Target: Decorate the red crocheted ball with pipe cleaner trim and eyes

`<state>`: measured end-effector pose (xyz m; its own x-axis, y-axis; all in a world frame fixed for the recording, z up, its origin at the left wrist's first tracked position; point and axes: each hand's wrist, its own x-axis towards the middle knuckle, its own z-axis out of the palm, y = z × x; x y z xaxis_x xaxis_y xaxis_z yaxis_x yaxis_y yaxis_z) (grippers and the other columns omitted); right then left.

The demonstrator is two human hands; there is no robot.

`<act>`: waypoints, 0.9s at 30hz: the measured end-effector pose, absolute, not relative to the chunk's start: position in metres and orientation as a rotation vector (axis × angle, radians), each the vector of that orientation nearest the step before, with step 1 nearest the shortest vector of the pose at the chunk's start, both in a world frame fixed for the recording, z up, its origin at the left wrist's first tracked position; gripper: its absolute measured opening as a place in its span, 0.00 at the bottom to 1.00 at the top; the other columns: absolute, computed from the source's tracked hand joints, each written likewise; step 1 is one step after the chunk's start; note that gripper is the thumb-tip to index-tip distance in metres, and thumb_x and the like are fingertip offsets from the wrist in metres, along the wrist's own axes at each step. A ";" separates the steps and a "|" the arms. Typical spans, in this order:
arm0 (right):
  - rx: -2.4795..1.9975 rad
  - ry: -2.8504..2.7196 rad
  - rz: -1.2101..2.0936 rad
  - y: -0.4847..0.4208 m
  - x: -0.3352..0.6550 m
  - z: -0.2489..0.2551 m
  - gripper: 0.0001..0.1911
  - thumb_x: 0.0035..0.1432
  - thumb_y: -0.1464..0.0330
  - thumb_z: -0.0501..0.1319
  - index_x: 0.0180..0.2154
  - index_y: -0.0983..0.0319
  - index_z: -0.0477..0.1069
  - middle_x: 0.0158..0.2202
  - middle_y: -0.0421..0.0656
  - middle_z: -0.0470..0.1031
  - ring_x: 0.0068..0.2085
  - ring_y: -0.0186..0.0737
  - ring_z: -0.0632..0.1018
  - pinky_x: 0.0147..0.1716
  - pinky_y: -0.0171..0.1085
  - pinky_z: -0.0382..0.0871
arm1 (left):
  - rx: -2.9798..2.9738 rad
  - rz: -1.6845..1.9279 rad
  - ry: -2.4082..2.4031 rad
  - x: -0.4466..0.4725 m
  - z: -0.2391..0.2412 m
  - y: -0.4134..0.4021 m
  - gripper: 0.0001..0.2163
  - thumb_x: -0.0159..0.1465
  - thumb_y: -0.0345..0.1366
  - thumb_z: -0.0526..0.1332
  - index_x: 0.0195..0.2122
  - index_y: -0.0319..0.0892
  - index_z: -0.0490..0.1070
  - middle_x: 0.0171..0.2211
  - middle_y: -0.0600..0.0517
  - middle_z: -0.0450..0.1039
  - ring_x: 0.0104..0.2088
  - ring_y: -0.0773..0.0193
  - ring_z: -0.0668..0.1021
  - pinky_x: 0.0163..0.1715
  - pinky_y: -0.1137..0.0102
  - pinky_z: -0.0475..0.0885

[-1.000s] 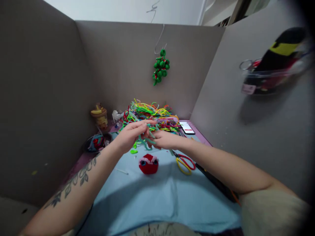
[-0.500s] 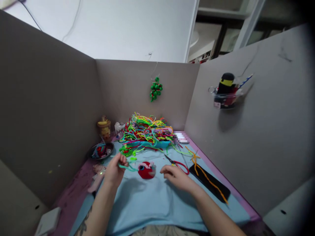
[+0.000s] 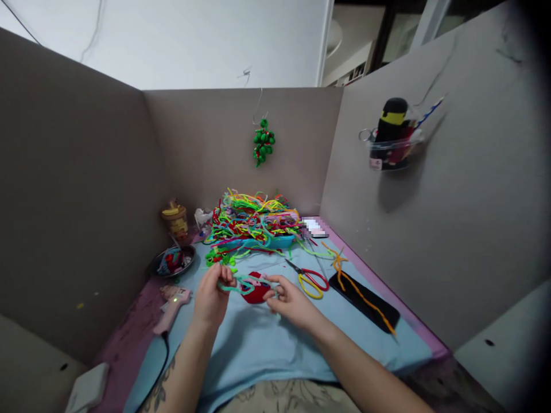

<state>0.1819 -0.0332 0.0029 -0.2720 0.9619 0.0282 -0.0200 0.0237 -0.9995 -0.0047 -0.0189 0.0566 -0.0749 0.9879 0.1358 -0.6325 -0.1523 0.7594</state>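
Observation:
Between my hands runs a teal pipe cleaner (image 3: 243, 287), bent into a loop. My left hand (image 3: 215, 289) is closed on one part of it. My right hand (image 3: 286, 298) pinches another part at the right, its fingers partly curled. Behind and below the strand lies a red rounded piece (image 3: 255, 295) with a pink fuzzy strip on top, partly covered by the strand and my right fingers. Right of my right hand lie open scissors (image 3: 310, 283) with one red and one yellow handle.
A blue tray (image 3: 282, 242) heaped with colourful pipe cleaners stands at the back. A pink glue gun (image 3: 173, 310) and a dark bowl (image 3: 189, 265) are at the left. An orange pipe cleaner (image 3: 365, 308) crosses a black slab (image 3: 344, 282) at the right. Grey panels (image 3: 206, 149) enclose the table.
My right hand has moved left and taken hold of the teal pipe cleaner. The strand now stretches in front of the red piece. The view has shifted slightly, showing more of the scissors and glue gun.

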 end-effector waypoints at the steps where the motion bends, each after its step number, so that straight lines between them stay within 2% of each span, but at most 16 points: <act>1: -1.072 -1.391 1.392 -0.033 0.181 0.002 0.21 0.47 0.66 0.62 0.46 0.60 0.64 0.29 0.39 0.72 0.23 0.31 0.71 0.24 0.32 0.64 | 0.778 1.582 0.625 -0.005 0.057 -0.018 0.12 0.54 0.38 0.64 0.19 0.39 0.64 0.20 0.55 0.62 0.22 0.71 0.66 0.21 0.75 0.65; 5: -1.162 -1.389 1.343 -0.029 0.201 0.004 0.13 0.48 0.67 0.58 0.38 0.63 0.69 0.26 0.39 0.73 0.20 0.29 0.67 0.21 0.30 0.60 | 0.757 1.601 0.632 -0.012 0.062 -0.011 0.12 0.56 0.38 0.62 0.19 0.39 0.63 0.19 0.56 0.61 0.21 0.71 0.65 0.20 0.75 0.64; 11: -1.322 -1.646 0.949 -0.020 0.248 0.012 0.08 0.50 0.71 0.55 0.31 0.63 0.72 0.23 0.39 0.71 0.26 0.33 0.70 0.27 0.31 0.62 | 0.704 1.610 0.635 -0.012 0.065 0.003 0.12 0.57 0.35 0.59 0.19 0.39 0.61 0.19 0.56 0.61 0.20 0.71 0.65 0.20 0.75 0.65; 15: -1.374 -1.795 0.714 -0.015 0.266 0.015 0.10 0.51 0.72 0.53 0.31 0.62 0.72 0.25 0.39 0.72 0.28 0.35 0.71 0.29 0.32 0.62 | 0.702 1.559 0.641 -0.005 0.056 0.005 0.12 0.56 0.37 0.60 0.19 0.39 0.61 0.18 0.56 0.61 0.20 0.71 0.66 0.21 0.75 0.65; 19: -1.486 -1.886 0.514 -0.010 0.278 0.011 0.11 0.53 0.72 0.51 0.31 0.61 0.72 0.28 0.41 0.75 0.31 0.37 0.73 0.32 0.33 0.62 | 0.797 1.538 0.802 -0.007 0.047 0.008 0.10 0.53 0.39 0.63 0.23 0.38 0.68 0.27 0.53 0.70 0.25 0.69 0.71 0.26 0.74 0.67; 21: -1.566 -1.973 0.454 -0.006 0.278 0.011 0.11 0.54 0.73 0.52 0.30 0.61 0.73 0.30 0.42 0.75 0.34 0.39 0.73 0.34 0.34 0.62 | 0.853 1.566 0.861 -0.007 0.048 0.009 0.10 0.53 0.41 0.63 0.25 0.38 0.70 0.30 0.52 0.71 0.27 0.69 0.72 0.27 0.74 0.67; 23: -1.628 -2.024 0.333 -0.003 0.272 0.017 0.11 0.54 0.73 0.53 0.30 0.61 0.73 0.32 0.45 0.75 0.37 0.42 0.73 0.38 0.37 0.63 | 0.968 1.573 0.874 -0.001 0.053 0.008 0.11 0.54 0.43 0.62 0.26 0.39 0.71 0.29 0.53 0.70 0.27 0.69 0.71 0.27 0.74 0.66; 27: -1.423 -1.922 0.100 -0.001 0.236 0.042 0.12 0.55 0.73 0.54 0.40 0.62 0.72 0.42 0.48 0.74 0.47 0.45 0.70 0.48 0.42 0.60 | 1.420 1.452 0.885 0.024 0.065 0.001 0.14 0.60 0.45 0.56 0.27 0.39 0.70 0.26 0.52 0.69 0.28 0.66 0.71 0.31 0.72 0.66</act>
